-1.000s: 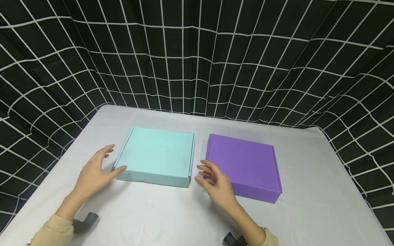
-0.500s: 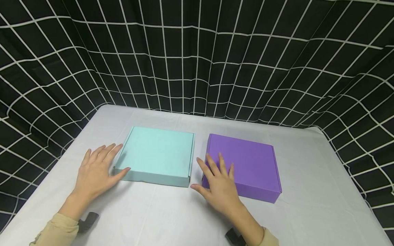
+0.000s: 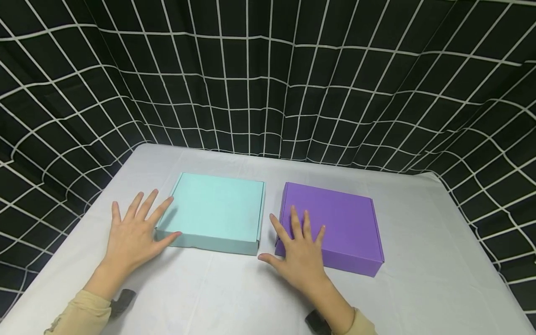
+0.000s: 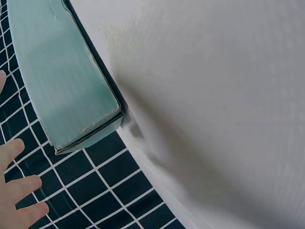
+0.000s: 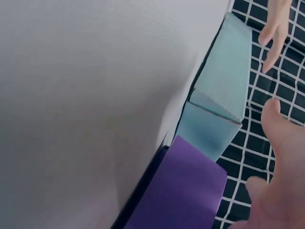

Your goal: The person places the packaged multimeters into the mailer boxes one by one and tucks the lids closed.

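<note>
A closed mint-green cardboard box lies flat on the table, left of the middle. To its right lies a closed purple cardboard box, turned slightly. My left hand hovers at the mint box's near left corner, fingers spread, holding nothing. My right hand is spread above the purple box's near left corner and grips nothing. The left wrist view has the front wall of the mint box with fingertips beside it. In the right wrist view, the purple box stands before the mint box.
A white cloth covers the table. Black curtains with a white grid hang behind it and at both sides. A narrow gap separates the two boxes. Dark wrist-worn devices show beneath the forearms.
Both hands have turned palm down and spread their fingers wider. The left hand has shifted slightly right; the right hand's fingers now reach over the purple box. The boxes have stayed in place.
</note>
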Demonstrator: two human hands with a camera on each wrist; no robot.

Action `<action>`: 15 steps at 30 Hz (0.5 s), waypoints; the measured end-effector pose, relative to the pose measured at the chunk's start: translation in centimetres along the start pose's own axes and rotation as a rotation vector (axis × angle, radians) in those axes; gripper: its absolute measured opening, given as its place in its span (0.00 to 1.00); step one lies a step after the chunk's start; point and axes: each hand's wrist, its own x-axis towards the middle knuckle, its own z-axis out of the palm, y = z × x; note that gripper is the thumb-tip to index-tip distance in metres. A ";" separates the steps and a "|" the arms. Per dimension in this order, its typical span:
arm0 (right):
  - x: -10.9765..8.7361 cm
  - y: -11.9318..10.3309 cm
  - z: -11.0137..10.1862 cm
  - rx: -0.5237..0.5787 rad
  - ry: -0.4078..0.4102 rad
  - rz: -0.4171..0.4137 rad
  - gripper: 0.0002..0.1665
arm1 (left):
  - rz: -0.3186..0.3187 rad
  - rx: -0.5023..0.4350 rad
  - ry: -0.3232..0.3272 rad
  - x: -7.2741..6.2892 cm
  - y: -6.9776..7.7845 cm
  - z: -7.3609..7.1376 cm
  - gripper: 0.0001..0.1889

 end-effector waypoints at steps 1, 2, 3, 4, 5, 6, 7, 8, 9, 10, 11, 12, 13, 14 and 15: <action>0.0 0.1 0.0 -0.002 -0.006 0.028 0.53 | -0.003 0.003 -0.004 0.0 0.0 0.0 0.42; 0.0 0.2 -0.1 0.006 -0.011 0.056 0.54 | -0.005 0.005 -0.008 0.0 0.0 0.0 0.42; 0.1 0.3 -0.1 0.014 -0.015 0.081 0.53 | -0.008 0.009 -0.011 0.0 0.0 0.0 0.42; 0.1 0.4 -0.1 0.019 -0.014 0.100 0.53 | -0.010 0.010 -0.015 0.0 0.0 0.0 0.42; 0.1 0.5 -0.2 0.028 -0.016 0.118 0.53 | -0.012 0.011 -0.018 0.0 0.0 0.0 0.42; 0.1 0.6 -0.2 0.032 -0.022 0.131 0.53 | -0.013 0.013 -0.020 0.0 -0.1 0.1 0.42; 0.1 0.7 -0.3 0.038 -0.025 0.140 0.53 | -0.014 0.014 -0.023 0.0 -0.1 0.1 0.42; 0.1 0.8 -0.4 0.043 -0.027 0.145 0.53 | -0.015 0.015 -0.025 0.0 -0.1 0.1 0.42; 0.1 0.9 -0.4 0.044 -0.031 0.151 0.53 | -0.016 0.016 -0.027 0.0 0.0 0.1 0.42; 0.1 1.0 -0.5 0.043 -0.033 0.155 0.53 | -0.017 0.018 -0.030 0.0 0.0 0.1 0.43; 0.0 1.2 -0.7 0.047 -0.040 0.160 0.53 | -0.018 0.020 -0.035 0.0 0.0 0.1 0.43; 0.0 1.4 -0.8 0.045 -0.044 0.161 0.53 | -0.019 0.022 -0.038 0.0 0.0 0.1 0.43; 0.0 1.5 -0.9 0.043 -0.049 0.164 0.53 | -0.020 0.025 -0.042 0.1 0.0 0.0 0.43; -0.1 1.8 -1.0 0.041 -0.058 0.170 0.54 | -0.021 0.028 -0.045 0.1 -0.1 0.0 0.43; -0.1 2.0 -1.1 0.042 -0.063 0.175 0.54 | -0.024 0.031 -0.050 0.1 -0.1 -0.1 0.43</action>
